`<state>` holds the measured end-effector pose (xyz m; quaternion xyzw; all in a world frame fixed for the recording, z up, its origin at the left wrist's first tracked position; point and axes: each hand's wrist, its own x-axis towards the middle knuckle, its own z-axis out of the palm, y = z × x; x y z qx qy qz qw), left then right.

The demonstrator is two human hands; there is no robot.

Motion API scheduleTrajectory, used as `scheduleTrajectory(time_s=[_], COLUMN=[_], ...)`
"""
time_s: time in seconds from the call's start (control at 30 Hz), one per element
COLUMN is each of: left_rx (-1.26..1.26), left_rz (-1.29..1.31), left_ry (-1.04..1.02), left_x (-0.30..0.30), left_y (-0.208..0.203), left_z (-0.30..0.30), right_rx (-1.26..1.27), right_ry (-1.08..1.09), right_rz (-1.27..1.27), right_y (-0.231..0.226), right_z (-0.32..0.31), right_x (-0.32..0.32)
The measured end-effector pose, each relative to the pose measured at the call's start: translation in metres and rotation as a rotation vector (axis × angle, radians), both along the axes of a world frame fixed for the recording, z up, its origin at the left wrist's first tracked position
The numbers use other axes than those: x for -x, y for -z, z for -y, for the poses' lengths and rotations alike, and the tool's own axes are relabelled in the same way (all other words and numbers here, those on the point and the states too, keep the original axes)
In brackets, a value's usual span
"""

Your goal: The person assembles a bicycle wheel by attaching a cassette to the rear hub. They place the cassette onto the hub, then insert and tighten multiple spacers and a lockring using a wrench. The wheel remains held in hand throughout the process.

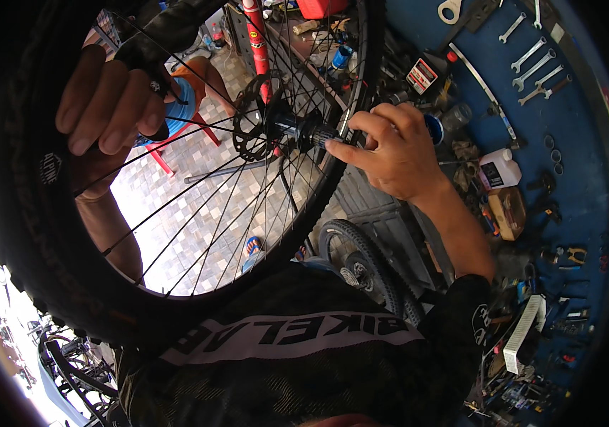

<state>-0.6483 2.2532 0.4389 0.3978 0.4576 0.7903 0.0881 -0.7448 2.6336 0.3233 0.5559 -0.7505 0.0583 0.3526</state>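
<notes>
A bicycle wheel [41, 270] with a black knobby tyre is held up in front of me, tilted, and fills much of the left and middle of the view. My left hand [112, 107] has its fingers curled over the tyre and rim at the left. At the wheel's centre are a black hub [286, 128] and a disc brake rotor [242, 142]. My right hand [400, 146] pinches the splined freehub body [321, 135] at the hub's right end between thumb and fingers. Its other fingers are bent, and the exact contact is partly hidden.
Wrenches [532, 64] hang on a blue tool wall at the right. A white jug [500, 169], a wooden box [509, 213] and scattered tools crowd the bench. Another bicycle wheel [358, 260] stands below. Beyond the spokes, a person in blue [180, 114] sits on a red chair.
</notes>
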Motion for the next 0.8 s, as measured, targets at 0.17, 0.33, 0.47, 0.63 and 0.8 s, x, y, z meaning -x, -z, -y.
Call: scheduleTrajectory(time_s=[0.17, 0.33, 0.47, 0.63, 0.8], left_rx=[0.015, -0.014, 0.02, 0.0, -0.031], left_rz=[-0.01, 0.056, 0.066, 0.105, 0.136], left_ry=[-0.041, -0.079, -0.032, -0.036, -0.063], left_x=[-0.003, -0.006, -0.006, -0.003, -0.009], left_y=[-0.006, -0.005, -0.01, -0.01, -0.009], left_z=[-0.009, -0.008, 0.002, 0.002, 0.005], right_rx=[0.004, -0.01, 0.064, 1.187, 1.385], right_ry=[0.04, 0.061, 0.015, -0.695, -1.639], right_rz=[-0.202, -0.257, 0.184, 2.358, 2.474], right_y=[0.01, 0.03, 0.041, 0.111, 0.091], right_z=[0.004, -0.004, -0.009, 0.016, 0.048], right_x=[-0.009, -0.008, -0.029, -0.06, -0.084])
